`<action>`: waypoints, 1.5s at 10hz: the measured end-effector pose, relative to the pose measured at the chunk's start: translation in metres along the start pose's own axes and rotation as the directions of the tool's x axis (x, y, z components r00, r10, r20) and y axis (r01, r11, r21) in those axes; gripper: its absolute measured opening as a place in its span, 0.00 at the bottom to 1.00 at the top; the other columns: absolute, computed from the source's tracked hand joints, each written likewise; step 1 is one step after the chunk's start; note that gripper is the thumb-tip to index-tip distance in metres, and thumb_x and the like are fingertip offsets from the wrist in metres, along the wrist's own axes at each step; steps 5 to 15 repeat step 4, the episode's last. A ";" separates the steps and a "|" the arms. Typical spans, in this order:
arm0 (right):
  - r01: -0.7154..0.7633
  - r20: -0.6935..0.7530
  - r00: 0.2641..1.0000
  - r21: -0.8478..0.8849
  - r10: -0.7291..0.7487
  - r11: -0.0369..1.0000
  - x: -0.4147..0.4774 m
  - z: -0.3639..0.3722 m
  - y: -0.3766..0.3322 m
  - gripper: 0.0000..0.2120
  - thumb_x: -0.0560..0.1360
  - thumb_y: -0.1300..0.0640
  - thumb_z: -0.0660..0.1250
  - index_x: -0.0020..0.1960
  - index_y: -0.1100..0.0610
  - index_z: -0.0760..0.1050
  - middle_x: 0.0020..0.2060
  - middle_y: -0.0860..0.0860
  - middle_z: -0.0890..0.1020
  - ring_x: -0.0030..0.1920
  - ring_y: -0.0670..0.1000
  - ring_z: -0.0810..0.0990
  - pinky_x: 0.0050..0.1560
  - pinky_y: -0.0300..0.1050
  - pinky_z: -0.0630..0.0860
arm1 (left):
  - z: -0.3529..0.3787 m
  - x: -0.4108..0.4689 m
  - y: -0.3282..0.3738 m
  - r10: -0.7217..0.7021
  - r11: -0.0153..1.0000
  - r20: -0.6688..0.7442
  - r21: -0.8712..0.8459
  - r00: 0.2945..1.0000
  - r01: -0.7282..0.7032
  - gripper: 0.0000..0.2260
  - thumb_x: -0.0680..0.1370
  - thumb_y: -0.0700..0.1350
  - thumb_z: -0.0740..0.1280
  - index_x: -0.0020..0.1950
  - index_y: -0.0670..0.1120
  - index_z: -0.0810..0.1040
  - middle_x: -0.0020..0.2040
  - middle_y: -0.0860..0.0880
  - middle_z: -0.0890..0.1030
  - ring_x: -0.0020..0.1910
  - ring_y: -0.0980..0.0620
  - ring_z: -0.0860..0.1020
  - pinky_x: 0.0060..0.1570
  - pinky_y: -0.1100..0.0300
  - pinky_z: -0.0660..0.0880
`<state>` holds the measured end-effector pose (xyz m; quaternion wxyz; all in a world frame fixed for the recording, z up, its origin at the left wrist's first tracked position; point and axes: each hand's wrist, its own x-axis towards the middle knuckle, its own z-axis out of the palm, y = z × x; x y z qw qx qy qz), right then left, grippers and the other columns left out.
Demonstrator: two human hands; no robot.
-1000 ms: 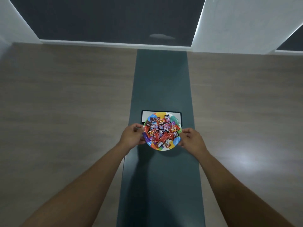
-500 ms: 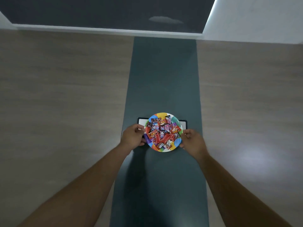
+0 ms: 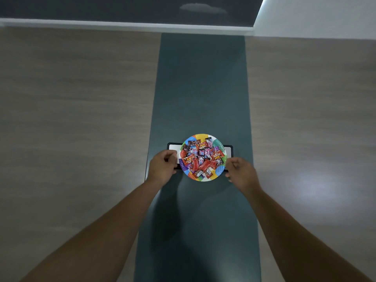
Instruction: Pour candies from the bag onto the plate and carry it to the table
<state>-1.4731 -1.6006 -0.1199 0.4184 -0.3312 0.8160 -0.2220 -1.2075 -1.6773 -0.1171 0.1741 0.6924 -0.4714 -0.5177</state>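
I'm looking down at the plate (image 3: 204, 177) with both arms stretched out in front of me — it is heaped with wrapped candies (image 3: 201, 158) in red, purple and black. My left hand (image 3: 161, 168) sits at the plate's left rim, fingers curled in; my right hand (image 3: 242, 173) is at the right rim, curled the same way. Whether either one actually grips the rim, I cannot tell. Under the plate lies a dark-framed white tray (image 3: 228, 152), resting on the long dark green tabletop (image 3: 201, 88) — wood-look floor (image 3: 77, 102) on both sides.
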 end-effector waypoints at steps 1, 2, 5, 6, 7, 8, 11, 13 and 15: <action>0.044 -0.041 0.998 -0.116 -0.049 0.992 -0.022 -0.003 0.008 0.12 0.83 0.52 0.68 0.62 0.57 0.84 0.55 0.52 0.90 0.53 0.53 0.88 0.57 0.50 0.84 | -0.010 -0.019 -0.010 0.112 0.990 -0.060 0.091 0.992 -0.106 0.11 0.86 0.46 0.66 0.63 0.45 0.85 0.61 0.45 0.84 0.54 0.44 0.86 0.51 0.45 0.87; 0.144 -0.070 0.985 -0.153 -0.156 0.978 -0.051 0.003 0.022 0.15 0.82 0.53 0.70 0.66 0.57 0.81 0.61 0.55 0.86 0.60 0.57 0.86 0.64 0.55 0.82 | -0.014 -0.050 -0.025 0.259 0.945 -0.082 0.230 0.963 -0.234 0.11 0.86 0.43 0.66 0.64 0.45 0.85 0.60 0.45 0.83 0.57 0.45 0.84 0.61 0.51 0.82; 0.305 0.011 0.943 -0.418 -0.331 0.856 -0.105 0.037 0.072 0.29 0.85 0.46 0.64 0.84 0.51 0.65 0.87 0.49 0.60 0.86 0.55 0.59 0.82 0.62 0.64 | 0.004 -0.113 -0.078 0.487 0.751 0.042 0.489 0.872 -0.443 0.22 0.86 0.51 0.63 0.80 0.47 0.73 0.79 0.49 0.71 0.79 0.48 0.69 0.78 0.50 0.71; 0.305 0.011 0.943 -0.418 -0.331 0.856 -0.105 0.037 0.072 0.29 0.85 0.46 0.64 0.84 0.51 0.65 0.87 0.49 0.60 0.86 0.55 0.59 0.82 0.62 0.64 | 0.004 -0.113 -0.078 0.487 0.751 0.042 0.489 0.872 -0.443 0.22 0.86 0.51 0.63 0.80 0.47 0.73 0.79 0.49 0.71 0.79 0.48 0.69 0.78 0.50 0.71; 0.305 0.011 0.943 -0.418 -0.331 0.856 -0.105 0.037 0.072 0.29 0.85 0.46 0.64 0.84 0.51 0.65 0.87 0.49 0.60 0.86 0.55 0.59 0.82 0.62 0.64 | 0.004 -0.113 -0.078 0.487 0.751 0.042 0.489 0.872 -0.443 0.22 0.86 0.51 0.63 0.80 0.47 0.73 0.79 0.49 0.71 0.79 0.48 0.69 0.78 0.50 0.71; 0.305 0.011 0.943 -0.418 -0.331 0.856 -0.105 0.037 0.072 0.29 0.85 0.46 0.64 0.84 0.51 0.65 0.87 0.49 0.60 0.86 0.55 0.59 0.82 0.62 0.64 | 0.004 -0.113 -0.078 0.487 0.751 0.042 0.489 0.872 -0.443 0.22 0.86 0.51 0.63 0.80 0.47 0.73 0.79 0.49 0.71 0.79 0.48 0.69 0.78 0.50 0.71; 0.305 0.011 0.943 -0.418 -0.331 0.856 -0.105 0.037 0.072 0.29 0.85 0.46 0.64 0.84 0.51 0.65 0.87 0.49 0.60 0.86 0.55 0.59 0.82 0.62 0.64 | 0.004 -0.113 -0.078 0.487 0.751 0.042 0.489 0.872 -0.443 0.22 0.86 0.51 0.63 0.80 0.47 0.73 0.79 0.49 0.71 0.79 0.48 0.69 0.78 0.50 0.71; 0.305 0.011 0.943 -0.418 -0.331 0.856 -0.105 0.037 0.072 0.29 0.85 0.46 0.64 0.84 0.51 0.65 0.87 0.49 0.60 0.86 0.55 0.59 0.82 0.62 0.64 | 0.004 -0.113 -0.078 0.487 0.751 0.042 0.489 0.872 -0.443 0.22 0.86 0.51 0.63 0.80 0.47 0.73 0.79 0.49 0.71 0.79 0.48 0.69 0.78 0.50 0.71; 0.305 0.011 0.943 -0.418 -0.331 0.856 -0.105 0.037 0.072 0.29 0.85 0.46 0.64 0.84 0.51 0.65 0.87 0.49 0.60 0.86 0.55 0.59 0.82 0.62 0.64 | 0.004 -0.113 -0.078 0.487 0.751 0.042 0.489 0.872 -0.443 0.22 0.86 0.51 0.63 0.80 0.47 0.73 0.79 0.49 0.71 0.79 0.48 0.69 0.78 0.50 0.71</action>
